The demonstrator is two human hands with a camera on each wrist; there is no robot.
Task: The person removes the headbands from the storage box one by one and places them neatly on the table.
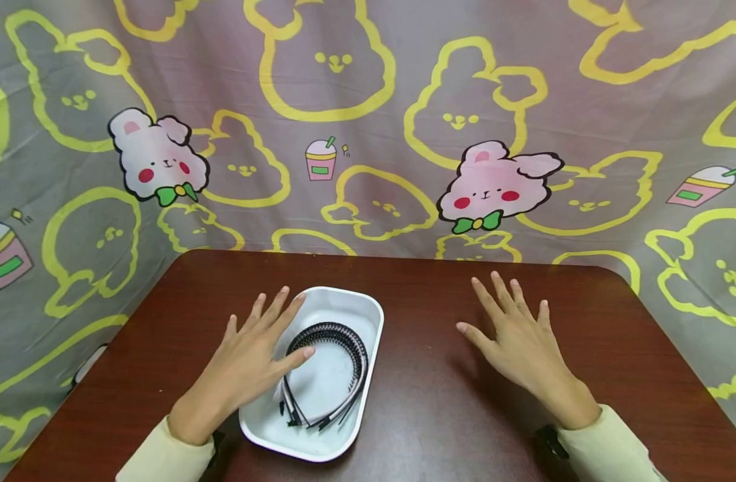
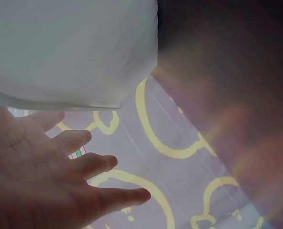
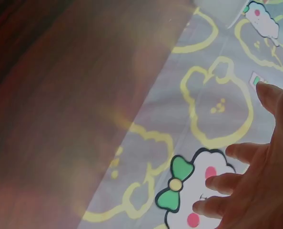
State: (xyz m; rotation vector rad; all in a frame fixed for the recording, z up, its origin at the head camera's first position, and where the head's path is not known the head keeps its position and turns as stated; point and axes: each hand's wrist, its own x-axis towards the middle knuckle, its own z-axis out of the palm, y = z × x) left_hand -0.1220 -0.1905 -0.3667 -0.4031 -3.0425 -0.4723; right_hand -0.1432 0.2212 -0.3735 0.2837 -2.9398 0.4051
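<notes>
In the head view a white tray [image 1: 372, 361] stands left of the table's middle. Several black, white and grey headbands [image 1: 360, 348], some with toothed inner edges, lie nested in it as one arched bundle. My left hand [image 1: 247, 355] is spread over the tray's left side, its thumb overlapping the bundle in view; the fingers are straight and grip nothing. The left wrist view has the tray's outer wall [image 2: 75, 52] close by the fingers; whether they touch it I cannot tell. Off to the right, my right hand [image 1: 521, 348] hovers over the table with spread fingers and holds nothing.
The dark reddish-brown table [image 1: 428, 402] has rounded far corners. Behind it hangs a grey curtain [image 1: 392, 147] printed with yellow outlines, rabbits and cups. A white object [image 1: 90, 365], partly hidden, shows beyond the table's left edge.
</notes>
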